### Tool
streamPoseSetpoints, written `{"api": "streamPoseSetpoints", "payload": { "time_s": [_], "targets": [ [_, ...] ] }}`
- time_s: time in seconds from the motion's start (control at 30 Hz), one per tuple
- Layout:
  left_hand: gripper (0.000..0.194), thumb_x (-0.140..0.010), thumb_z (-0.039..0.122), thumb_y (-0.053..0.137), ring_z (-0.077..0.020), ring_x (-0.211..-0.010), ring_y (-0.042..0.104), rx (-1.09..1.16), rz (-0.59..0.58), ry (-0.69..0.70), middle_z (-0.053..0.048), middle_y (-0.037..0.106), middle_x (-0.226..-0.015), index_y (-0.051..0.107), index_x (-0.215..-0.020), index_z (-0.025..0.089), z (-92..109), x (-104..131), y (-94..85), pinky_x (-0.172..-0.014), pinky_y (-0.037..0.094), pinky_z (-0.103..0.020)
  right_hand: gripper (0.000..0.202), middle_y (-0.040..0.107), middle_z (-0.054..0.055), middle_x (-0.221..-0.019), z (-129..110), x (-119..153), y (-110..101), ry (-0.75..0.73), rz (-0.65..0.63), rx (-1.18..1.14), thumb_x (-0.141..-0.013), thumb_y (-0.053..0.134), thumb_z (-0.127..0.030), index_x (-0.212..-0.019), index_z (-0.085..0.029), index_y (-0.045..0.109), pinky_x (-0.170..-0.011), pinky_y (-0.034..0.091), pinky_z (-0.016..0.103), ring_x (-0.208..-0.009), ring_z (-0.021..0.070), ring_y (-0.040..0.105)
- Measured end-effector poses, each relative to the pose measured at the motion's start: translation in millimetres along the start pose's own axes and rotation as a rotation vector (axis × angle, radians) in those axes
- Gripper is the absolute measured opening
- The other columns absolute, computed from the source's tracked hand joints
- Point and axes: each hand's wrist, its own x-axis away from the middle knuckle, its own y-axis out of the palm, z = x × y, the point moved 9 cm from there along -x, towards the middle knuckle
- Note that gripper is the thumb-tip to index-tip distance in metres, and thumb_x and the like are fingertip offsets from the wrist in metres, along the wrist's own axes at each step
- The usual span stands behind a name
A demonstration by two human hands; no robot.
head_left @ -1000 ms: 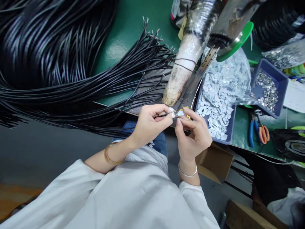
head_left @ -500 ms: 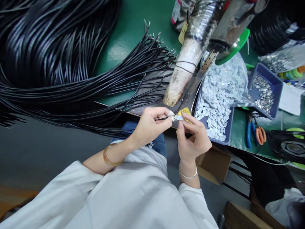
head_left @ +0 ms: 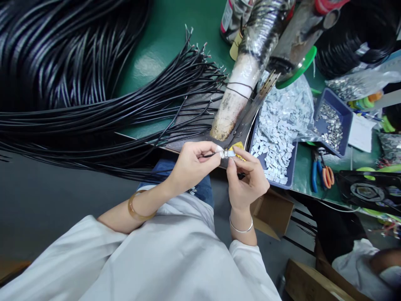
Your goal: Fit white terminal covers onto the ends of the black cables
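Observation:
My left hand [head_left: 194,165] pinches the end of a black cable [head_left: 206,156] between thumb and fingertips; a white covering wraps one fingertip. Just to its right, my right hand [head_left: 249,177] is closed on a small silvery metal piece [head_left: 231,153], held against the cable's tip. Whether the piece and the cable are joined is too small to tell. Behind the fingers shows a yellow patch [head_left: 237,146] at the foot of the machine. Many black cables with stripped ends [head_left: 150,100] lie across the bench to the left.
A blue tray [head_left: 291,167] of flat silvery pieces under a plastic bag stands to the right. Beyond it are a smaller bin [head_left: 346,121] of metal parts and blue- and orange-handled pliers [head_left: 327,177]. A worn white tube [head_left: 233,100] rises behind my hands. Another person sits lower right.
The view has swung slightly right, so the bench things appear farther left. Both hands keep their pinch at nearly the same spot by the machine.

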Motion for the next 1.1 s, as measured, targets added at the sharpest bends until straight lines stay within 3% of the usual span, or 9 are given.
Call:
{"api": "streamPoseSetpoints", "payload": {
  "time_s": [0.3, 0.53, 0.63, 0.9, 1.1],
  "targets": [
    [0.01, -0.078, 0.02, 0.065, -0.0076, -0.054, 0.048, -0.038, 0.036, 0.037, 0.001, 0.058, -0.062, 0.069, -0.072, 0.014, 4, 1, -0.7, -0.05, 0.039, -0.017, 0.019, 0.076, 0.006, -0.106, 1, -4, 2, 0.023, 0.001, -0.032, -0.078, 0.071, -0.007, -0.09, -0.021, 0.066, -0.059, 0.06, 0.024, -0.094, 0.0181, 0.074],
    [0.006, -0.073, 0.017, 0.065, -0.0053, -0.05, 0.041, -0.045, 0.016, 0.003, 0.003, 0.051, -0.057, 0.067, -0.071, 0.012, 0, 3, -0.6, -0.046, 0.033, -0.015, 0.02, 0.077, 0.007, -0.104, -4, 0, 0, -0.024, -0.019, -0.008, -0.077, 0.07, -0.005, -0.086, -0.02, 0.062, -0.071, 0.063, 0.027, -0.09, 0.0165, 0.075],
    [0.005, -0.072, 0.016, 0.064, -0.0037, -0.048, 0.035, -0.055, 0.016, 0.016, 0.005, 0.047, -0.054, 0.066, -0.069, 0.012, 1, 4, 0.2, -0.043, 0.027, -0.014, 0.019, 0.077, 0.006, -0.104, -5, 1, -1, -0.029, -0.025, 0.022, -0.078, 0.07, -0.006, -0.088, -0.021, 0.062, -0.067, 0.062, 0.025, -0.093, 0.0168, 0.074],
    [0.008, -0.075, 0.018, 0.064, -0.0055, -0.051, 0.039, -0.05, -0.001, 0.009, 0.002, 0.053, -0.059, 0.069, -0.072, 0.012, 2, 6, 1.6, -0.046, 0.03, -0.016, 0.016, 0.076, 0.005, -0.103, -10, 0, -1, -0.042, -0.028, 0.096, -0.08, 0.07, -0.01, -0.088, -0.024, 0.065, -0.06, 0.06, 0.026, -0.091, 0.0175, 0.075],
    [0.011, -0.074, 0.011, 0.064, -0.004, -0.05, 0.035, -0.088, -0.031, 0.17, 0.004, 0.048, -0.056, 0.071, -0.066, 0.012, 18, 6, 1.5, -0.044, 0.027, -0.016, 0.016, 0.076, 0.006, -0.107, -1, 1, -1, 0.077, -0.049, -0.027, -0.082, 0.067, -0.009, -0.09, -0.023, 0.062, -0.062, 0.06, 0.025, -0.095, 0.0177, 0.074]
  ]
}}
